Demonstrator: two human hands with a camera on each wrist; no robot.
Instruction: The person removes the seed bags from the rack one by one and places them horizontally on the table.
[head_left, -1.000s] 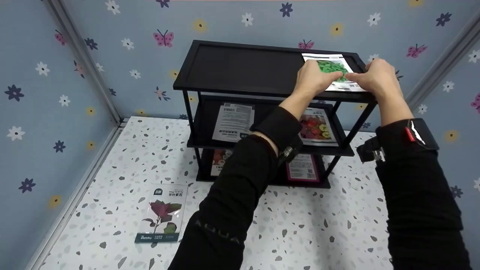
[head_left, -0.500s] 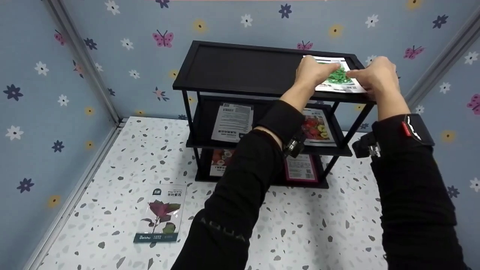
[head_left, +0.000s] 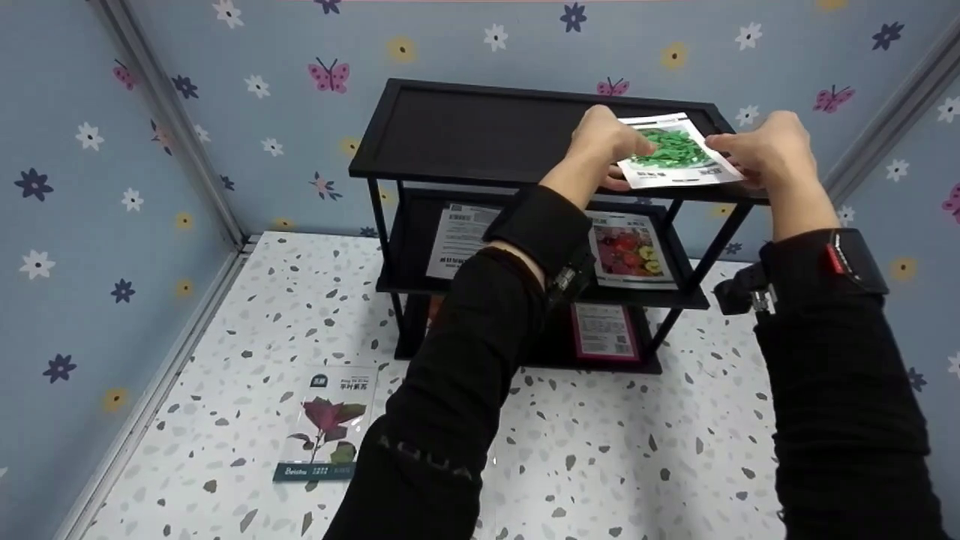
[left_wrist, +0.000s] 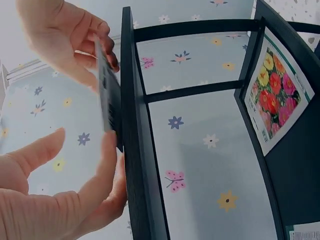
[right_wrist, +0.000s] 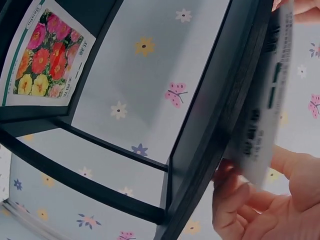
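A green-leaf seed packet (head_left: 675, 154) hangs slightly tilted just above the right end of the top tier of a black three-tier shelf (head_left: 480, 139). My left hand (head_left: 616, 159) pinches its left edge and my right hand (head_left: 726, 154) pinches its right edge. In the left wrist view the packet (left_wrist: 106, 97) shows edge-on beside the shelf rim (left_wrist: 137, 150), with my left hand (left_wrist: 75, 195) below it and my right hand (left_wrist: 67, 42) above. The right wrist view shows the packet's printed back (right_wrist: 262, 115) against the shelf edge, held by my right hand (right_wrist: 255, 207).
A flower packet (head_left: 630, 251) and a white-backed packet (head_left: 457, 240) lie on the middle tier. A pink-bordered packet (head_left: 604, 331) lies on the bottom tier. A purple-leaf packet (head_left: 326, 424) lies on the speckled floor at front left. Patterned walls close in on three sides.
The green packet lay flat on the top tier under both hands. It is now lifted off the surface and tilted, drawn slightly toward the front edge.
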